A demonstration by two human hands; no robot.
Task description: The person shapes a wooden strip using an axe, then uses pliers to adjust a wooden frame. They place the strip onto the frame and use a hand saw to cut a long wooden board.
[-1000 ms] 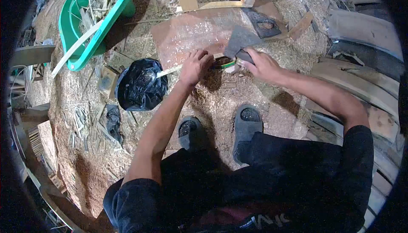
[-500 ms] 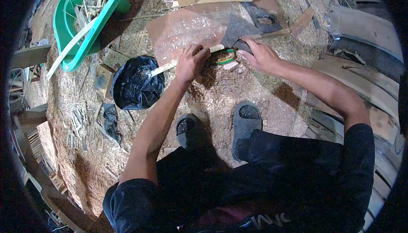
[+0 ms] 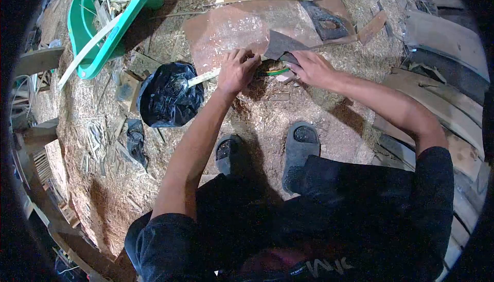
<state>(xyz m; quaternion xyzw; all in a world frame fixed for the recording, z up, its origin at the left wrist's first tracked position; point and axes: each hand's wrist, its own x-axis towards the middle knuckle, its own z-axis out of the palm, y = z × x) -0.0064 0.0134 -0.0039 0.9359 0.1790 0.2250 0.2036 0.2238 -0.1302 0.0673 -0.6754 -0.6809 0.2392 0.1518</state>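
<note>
Left hand [image 3: 238, 71], curled, grips a stick [image 3: 205, 77]; right hand [image 3: 312, 68] is closed on a cleaver [image 3: 281, 44]. A black bag [image 3: 167, 99] sits left of both hands.

The left arm [image 3: 191, 151] stretches forward, the left hand [image 3: 236, 72] curled with its back up, while the bent right arm [image 3: 388, 103] angles inward, the right hand [image 3: 313, 69] closed near the left.
</note>
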